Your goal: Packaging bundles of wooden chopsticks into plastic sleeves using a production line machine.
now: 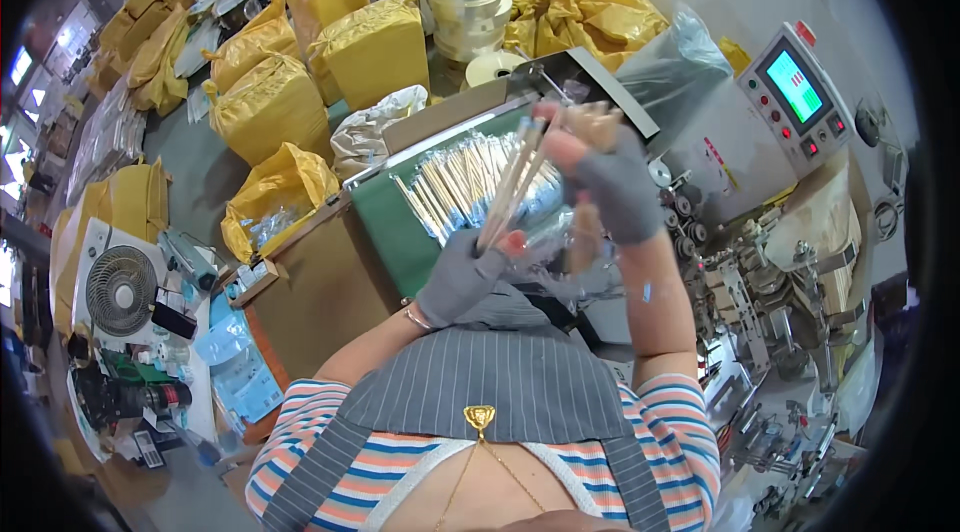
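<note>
Several slim wooden sticks, which look like wrapped chopsticks [512,182], stand slanted in my left hand [463,277]. That hand wears a grey fingerless glove, and its fingers close round their lower ends. Beside their upper ends is my right hand [612,177], gloved the same way. Motion smears its fingers, so its hold cannot be made out. Beneath both hands, a row of similar wrapped sticks [440,187] with blue-marked ends lies on a green conveyor belt [385,232]. Crumpled clear film [560,247] is partly hidden under my right hand.
At the right stand a machine with a lit control panel [795,87] and metal rollers [685,212]. Yellow sacks [370,47] and film rolls [460,7] are beyond the belt. A brown board [330,267], a fan [122,290] and blue packets [240,362] are at the left.
</note>
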Motion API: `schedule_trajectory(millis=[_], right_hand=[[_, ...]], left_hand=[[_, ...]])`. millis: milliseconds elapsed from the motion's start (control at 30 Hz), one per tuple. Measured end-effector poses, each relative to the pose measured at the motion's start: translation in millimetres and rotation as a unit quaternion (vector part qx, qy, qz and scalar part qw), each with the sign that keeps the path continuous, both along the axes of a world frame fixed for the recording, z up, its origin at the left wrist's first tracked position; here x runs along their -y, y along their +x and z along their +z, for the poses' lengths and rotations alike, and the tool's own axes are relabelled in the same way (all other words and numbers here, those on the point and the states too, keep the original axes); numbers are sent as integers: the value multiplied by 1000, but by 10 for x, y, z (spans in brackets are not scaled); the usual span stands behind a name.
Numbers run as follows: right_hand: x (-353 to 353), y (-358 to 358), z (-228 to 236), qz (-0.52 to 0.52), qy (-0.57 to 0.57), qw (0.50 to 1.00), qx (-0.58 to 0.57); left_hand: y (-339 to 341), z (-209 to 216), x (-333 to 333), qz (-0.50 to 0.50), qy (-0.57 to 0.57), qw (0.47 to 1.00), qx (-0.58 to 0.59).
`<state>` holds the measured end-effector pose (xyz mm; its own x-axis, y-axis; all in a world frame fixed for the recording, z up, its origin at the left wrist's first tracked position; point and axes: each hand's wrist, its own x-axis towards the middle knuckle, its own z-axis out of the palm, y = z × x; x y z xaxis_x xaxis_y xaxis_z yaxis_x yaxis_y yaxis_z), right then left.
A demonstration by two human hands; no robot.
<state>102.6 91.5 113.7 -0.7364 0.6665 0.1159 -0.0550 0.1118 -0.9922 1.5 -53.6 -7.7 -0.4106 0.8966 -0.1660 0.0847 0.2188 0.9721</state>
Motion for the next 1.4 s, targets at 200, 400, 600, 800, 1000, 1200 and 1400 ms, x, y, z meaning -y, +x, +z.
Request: schedule_trajectory(millis=[200,400,600,800,1000,1200,1400], right_hand=[[196,-152,-380,-2,80,996,24],[546,-92,-986,81,63,993,52],[286,155,-739,-33,-82,996,-1],[-79,197,-307,29,-26,999,32],[-472,581,-225,-229,30,963,-138],[-1688,2346,395,-313,61,871,-375],[-1876,3980,1490,-561,386,705,-196]], left_hand=[[-9,117,66,-11,125,970,208],[78,-68,-51,73,161,894,411],[-234,-178,30,-14,124,976,181],[84,-62,-90,-93,59,965,237],[256,126,-192,-171,80,970,155],[110,4,-186,-125,117,985,-23],[-725,-536,-34,49,250,855,-452]])
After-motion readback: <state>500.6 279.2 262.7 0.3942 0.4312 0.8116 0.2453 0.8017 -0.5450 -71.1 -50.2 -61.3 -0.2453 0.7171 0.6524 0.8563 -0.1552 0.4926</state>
